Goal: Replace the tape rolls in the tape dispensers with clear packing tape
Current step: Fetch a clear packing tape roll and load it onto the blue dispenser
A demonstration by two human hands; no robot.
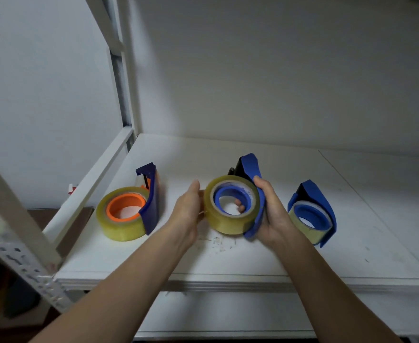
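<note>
I hold a blue tape dispenser [250, 169] above the white shelf [253, 258]. A full roll of clear packing tape [224, 219] sits on its blue hub. My right hand [272, 214] grips the dispenser's blue frame, with a fingertip showing through the hub's hole. My left hand [188, 209] presses against the roll's left side. To the left a second blue dispenser [151, 194] with an orange hub and a thick clear roll [119, 226] lies on the shelf. On the right a third blue dispenser [314, 201] carries a thinner clear roll [305, 226].
The shelf sits in a white metal rack with an upright post [127, 78] at the back left and a perforated post [23, 258] at the front left. A lower shelf [228, 313] lies beneath. Small scraps [219, 242] litter the shelf under my hands.
</note>
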